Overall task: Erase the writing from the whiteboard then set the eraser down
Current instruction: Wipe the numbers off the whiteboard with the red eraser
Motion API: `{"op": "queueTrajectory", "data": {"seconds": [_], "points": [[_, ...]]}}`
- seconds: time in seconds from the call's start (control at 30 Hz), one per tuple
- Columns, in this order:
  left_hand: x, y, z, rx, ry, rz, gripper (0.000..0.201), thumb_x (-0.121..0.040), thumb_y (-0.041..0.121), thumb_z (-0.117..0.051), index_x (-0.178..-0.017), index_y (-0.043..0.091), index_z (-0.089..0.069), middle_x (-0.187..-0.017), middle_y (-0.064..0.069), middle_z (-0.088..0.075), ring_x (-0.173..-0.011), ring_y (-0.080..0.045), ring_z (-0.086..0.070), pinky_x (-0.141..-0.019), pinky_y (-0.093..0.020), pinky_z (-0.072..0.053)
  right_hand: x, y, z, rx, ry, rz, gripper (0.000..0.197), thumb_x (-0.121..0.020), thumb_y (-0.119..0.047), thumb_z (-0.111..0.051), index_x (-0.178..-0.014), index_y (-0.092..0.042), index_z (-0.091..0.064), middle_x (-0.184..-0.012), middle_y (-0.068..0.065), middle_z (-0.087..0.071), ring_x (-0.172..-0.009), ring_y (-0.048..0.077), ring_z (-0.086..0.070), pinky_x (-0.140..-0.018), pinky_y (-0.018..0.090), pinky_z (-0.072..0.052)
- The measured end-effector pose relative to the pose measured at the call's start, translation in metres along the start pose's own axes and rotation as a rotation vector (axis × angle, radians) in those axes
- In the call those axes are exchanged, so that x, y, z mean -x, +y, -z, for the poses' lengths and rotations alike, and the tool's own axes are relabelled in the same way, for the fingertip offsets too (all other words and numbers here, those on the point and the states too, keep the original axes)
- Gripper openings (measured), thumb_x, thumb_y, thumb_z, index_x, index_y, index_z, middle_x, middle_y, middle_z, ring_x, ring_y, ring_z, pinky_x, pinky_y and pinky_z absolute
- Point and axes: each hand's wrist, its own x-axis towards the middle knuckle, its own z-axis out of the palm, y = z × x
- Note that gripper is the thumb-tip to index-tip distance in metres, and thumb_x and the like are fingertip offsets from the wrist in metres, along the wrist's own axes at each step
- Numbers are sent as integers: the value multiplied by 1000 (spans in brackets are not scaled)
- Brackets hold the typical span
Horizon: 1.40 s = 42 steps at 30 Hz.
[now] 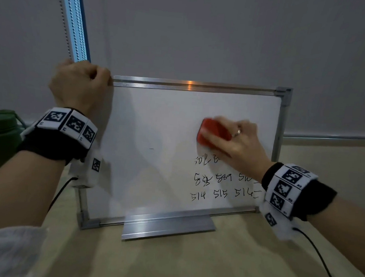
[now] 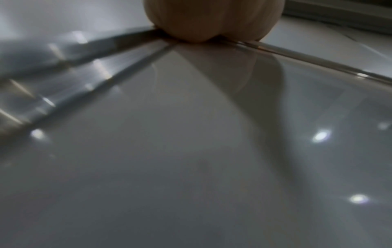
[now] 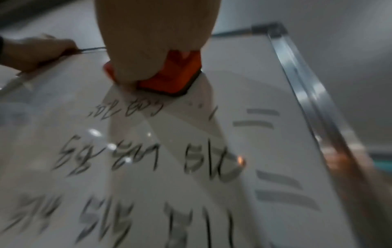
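Observation:
A metal-framed whiteboard [image 1: 157,121] stands upright on the table, its top and left parts wiped bare. Black handwriting [image 1: 217,187] fills its lower right: rows of numbers and some characters, also seen blurred as writing [image 3: 131,154] in the right wrist view. My right hand [image 1: 237,140] grips a red eraser [image 1: 211,132] and presses it flat on the board just above the writing; the eraser [image 3: 178,73] shows a dark felt edge. My left hand [image 1: 80,85] grips the board's top left corner, and its palm [image 2: 212,18] rests on the frame.
A metal marker tray [image 1: 168,227] juts out from the board's bottom edge onto the beige table [image 1: 173,262]. A grey wall is behind. A green object [image 1: 2,130] sits at the far left. Cables trail from both wristbands.

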Motion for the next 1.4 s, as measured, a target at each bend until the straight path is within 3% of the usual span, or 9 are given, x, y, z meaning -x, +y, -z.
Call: {"op": "queueTrajectory", "data": {"seconds": [0.17, 0.33, 0.5, 0.57, 0.73, 0.93, 1.13, 1.3, 1.4], "points": [[3, 4, 1, 1, 23, 2, 41, -82, 31, -37, -88, 7, -70, -87, -19, -67, -95, -33, -51, -68, -35, -37, 17, 16, 6, 44, -232, 612, 52, -82, -20, -60, -128, -39, -42, -131, 5, -39, -94, 25, -45, -76, 42, -39], [3, 3, 0, 10, 27, 10, 40, -79, 33, -38, -82, 8, -69, -81, -17, -66, -93, -32, -52, -68, -36, -39, -4, 12, 6, -4, -51, 114, 33, -92, -36, -48, -125, -36, -44, -127, 7, -39, -88, 27, -39, -75, 42, -39], [1, 3, 0, 32, -30, 30, 40, -80, 34, -39, -88, 11, -71, -84, -20, -66, -96, -33, -52, -73, -39, -43, 34, -14, 1, -15, -279, 635, 53, -76, -20, -61, -123, -41, -47, -126, 4, -42, -87, 23, -52, -76, 40, -39], [0, 4, 1, 29, -35, 44, 39, -81, 32, -40, -91, 11, -71, -88, -21, -65, -98, -34, -53, -75, -40, -43, 17, -2, 6, 30, -301, 665, 51, -77, -21, -57, -122, -42, -46, -124, 5, -41, -85, 24, -54, -77, 39, -37], [4, 9, 2, 15, -45, 64, 36, -84, 27, -43, -97, 8, -70, -94, -24, -64, -102, -37, -53, -76, -41, -42, -8, 3, 7, 8, -96, 18, 27, -97, -41, -35, -123, -39, -42, -118, 9, -39, -86, 27, -39, -74, 41, -34], [-1, 5, 2, -26, -74, 58, 38, -85, 28, -41, -101, 7, -69, -98, -27, -62, -101, -40, -51, -76, -42, -42, 54, -40, 4, -50, -390, 683, 37, -85, -23, -48, -111, -48, -56, -106, -2, -62, -75, 19, -55, -76, 37, -33], [0, 4, -2, -33, -67, 29, 39, -85, 29, -40, -100, 7, -69, -96, -24, -64, -100, -37, -52, -71, -38, -38, 11, -21, 1, -30, -114, 95, 35, -84, -33, -50, -118, -38, -46, -115, 7, -42, -85, 26, -38, -74, 39, -28], [-2, 1, -5, -40, -69, 15, 41, -84, 29, -39, -97, 5, -69, -90, -26, -63, -95, -39, -52, -68, -38, -37, 58, -59, -6, -40, -342, 633, 38, -79, -26, -56, -111, -47, -56, -108, -3, -60, -77, 18, -52, -76, 36, -32], [-1, 4, -4, -44, -70, 18, 39, -87, 27, -40, -97, 3, -69, -90, -27, -62, -95, -39, -52, -66, -34, -31, 23, -31, -1, -31, -233, 353, 39, -80, -28, -50, -116, -43, -47, -113, 3, -49, -84, 23, -45, -75, 37, -30]]}}
